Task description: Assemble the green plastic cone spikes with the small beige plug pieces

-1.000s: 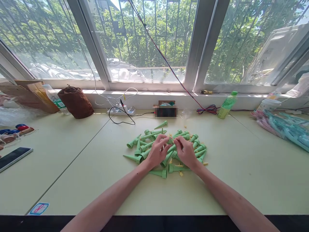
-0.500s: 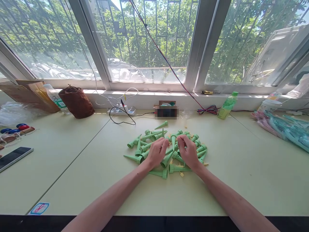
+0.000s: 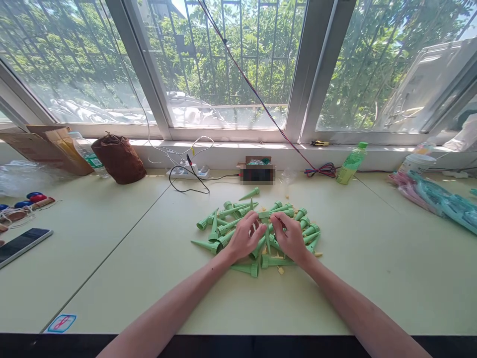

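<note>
A green plant-watering spike (image 3: pixel 267 240) points tip-down between my hands, its ribbed cap (image 3: pixel 264 215) uppermost. My left hand (image 3: pixel 246 234) is closed on it from the left, the thumb lying against the body just under the cap. From the other side, my right hand (image 3: pixel 288 233) is pinched close beside the cap; what its fingertips hold, if anything, is hidden. Around and beneath both hands lies a loose pile of similar green spikes (image 3: pixel 244 269). Small yellow plastic pieces (image 3: pixel 280 270) are scattered among them.
Behind the pile are a power strip (image 3: pixel 188 171) with cables and a small box (image 3: pixel 257 161). A brown pouch (image 3: pixel 118 159) stands back left, a green bottle (image 3: pixel 352 163) back right. A phone (image 3: pixel 26 246) lies at left; plastic bags (image 3: pixel 443 194) lie at right.
The spike between my hands has shifted slightly down and left. My left thumb has moved right onto its body, and the left fingers have opened out a little. My right hand stays pinched near the cap.
</note>
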Action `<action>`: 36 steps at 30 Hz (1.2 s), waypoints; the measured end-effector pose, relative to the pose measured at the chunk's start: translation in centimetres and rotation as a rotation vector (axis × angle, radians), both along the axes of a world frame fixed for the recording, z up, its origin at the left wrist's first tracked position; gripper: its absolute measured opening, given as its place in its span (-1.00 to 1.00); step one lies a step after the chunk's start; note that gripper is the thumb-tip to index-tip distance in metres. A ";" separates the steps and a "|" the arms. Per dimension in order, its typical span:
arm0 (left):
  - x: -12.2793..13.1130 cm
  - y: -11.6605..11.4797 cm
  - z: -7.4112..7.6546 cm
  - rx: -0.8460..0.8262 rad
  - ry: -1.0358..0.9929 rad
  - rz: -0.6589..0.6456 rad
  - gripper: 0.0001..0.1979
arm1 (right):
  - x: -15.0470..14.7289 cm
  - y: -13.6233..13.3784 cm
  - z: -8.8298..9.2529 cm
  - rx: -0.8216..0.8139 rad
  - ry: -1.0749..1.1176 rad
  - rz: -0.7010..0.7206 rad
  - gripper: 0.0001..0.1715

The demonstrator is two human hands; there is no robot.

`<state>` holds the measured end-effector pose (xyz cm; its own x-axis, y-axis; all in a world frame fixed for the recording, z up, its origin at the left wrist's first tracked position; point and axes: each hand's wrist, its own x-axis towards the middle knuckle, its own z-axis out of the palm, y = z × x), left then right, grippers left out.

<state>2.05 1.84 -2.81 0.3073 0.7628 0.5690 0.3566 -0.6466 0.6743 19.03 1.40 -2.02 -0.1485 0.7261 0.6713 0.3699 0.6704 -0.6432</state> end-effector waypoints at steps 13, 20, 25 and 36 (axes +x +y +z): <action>-0.4 -0.3 -0.3 0.299 0.134 0.014 -0.69 | 0.0 -0.4 0.4 0.030 0.007 -0.012 -0.70; -0.9 -0.1 -0.3 0.401 0.224 0.082 -0.61 | -0.2 -0.4 0.2 0.014 -0.015 -0.030 -0.68; -0.5 0.2 -0.2 0.267 0.110 0.175 -0.70 | -0.2 -0.5 0.2 0.030 0.024 -0.047 -0.72; 0.1 0.1 0.0 -0.334 -0.235 -0.008 -0.48 | 0.0 0.0 -0.1 0.005 -0.047 0.047 -0.69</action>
